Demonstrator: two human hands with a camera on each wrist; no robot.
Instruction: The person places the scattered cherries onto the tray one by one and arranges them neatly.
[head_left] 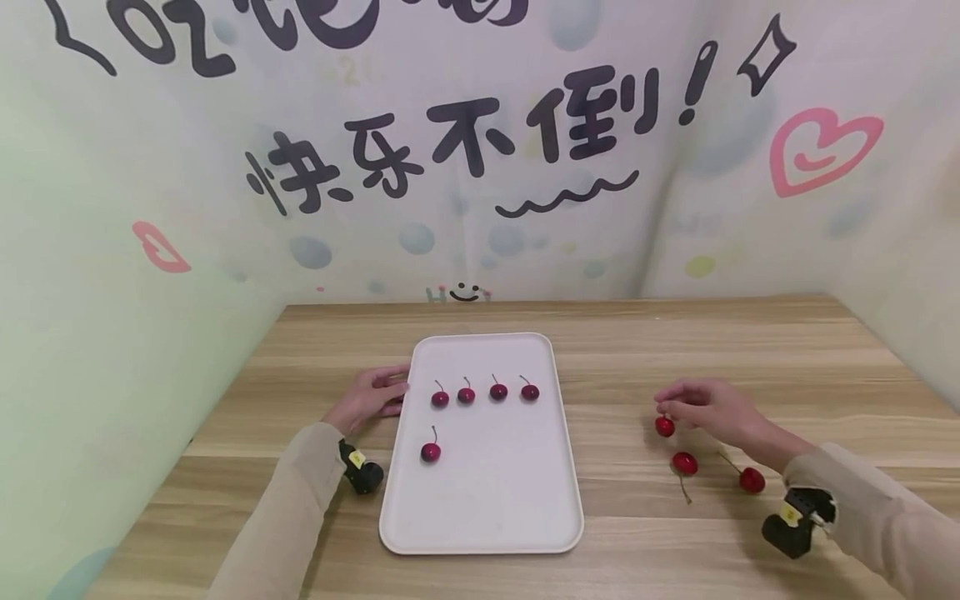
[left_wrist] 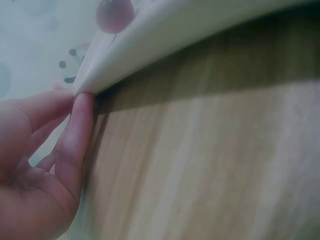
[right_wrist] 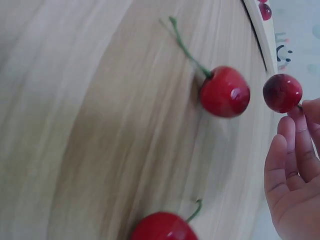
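Observation:
My left hand [head_left: 372, 393] pinches the left edge of a white tray [head_left: 487, 517], thumb and fingers meeting at the rim in the left wrist view. On the tray, several dark red cherries [head_left: 498, 392] with stems form a row across the upper half, and one cherry [head_left: 431, 452] sits below the row's left end. Out to the right, my right hand [head_left: 712, 410] holds a cherry [right_wrist: 283, 93] by its stem between thumb and fingertips, the fruit hanging below. Two more cherries lie on the table near that hand, one [head_left: 685, 463] below it and another [head_left: 752, 480] by the wrist.
The tray stands on a wood-grain table [head_left: 630, 333]. Behind the table hangs a pale printed cloth [head_left: 450, 250] with dark lettering. Both sleeved wrists carry small black cameras, one at the left [head_left: 363, 475] and one at the right [head_left: 795, 525].

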